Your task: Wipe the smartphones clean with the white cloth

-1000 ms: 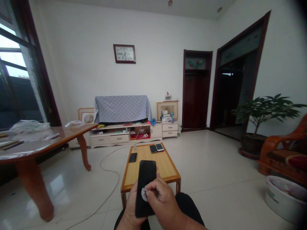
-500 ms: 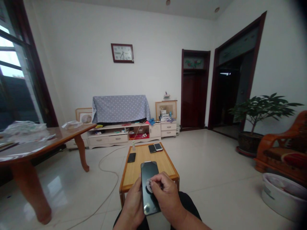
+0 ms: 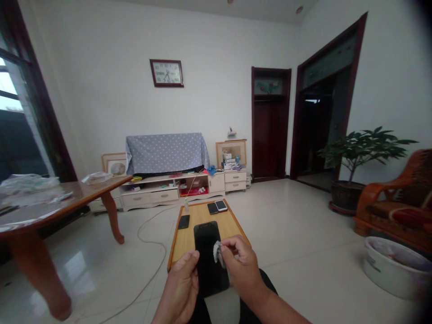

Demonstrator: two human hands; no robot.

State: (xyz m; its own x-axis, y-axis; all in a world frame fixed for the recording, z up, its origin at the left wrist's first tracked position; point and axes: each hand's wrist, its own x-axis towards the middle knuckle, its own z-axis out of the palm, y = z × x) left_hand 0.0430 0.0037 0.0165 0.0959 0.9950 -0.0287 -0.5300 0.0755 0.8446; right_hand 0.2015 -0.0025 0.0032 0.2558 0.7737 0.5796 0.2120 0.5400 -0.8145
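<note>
My left hand [image 3: 180, 283] grips a black phone [image 3: 209, 258] by its left edge, screen up, above my lap. A small white wipe [image 3: 217, 252] is pinched in my right hand [image 3: 241, 267] and rests on the right side of the screen. Just beyond the phone stands a low wooden table [image 3: 232, 227]. On it lie a black phone [image 3: 184, 221] at the left and two phones, one black [image 3: 212, 208] and one white-edged [image 3: 221, 205], at the far side.
A small bottle [image 3: 186, 205] stands at the low table's far left corner. A larger wooden table [image 3: 50, 204] with plastic bags is at left, a cable [image 3: 148, 238] trails on the floor, a white tub [image 3: 391, 267], an armchair [image 3: 394, 202] and a potted plant [image 3: 357, 166] at right.
The wipe in my right hand has moved from the middle of the screen to its right edge. The view has shifted slightly; the phone stays in my left hand.
</note>
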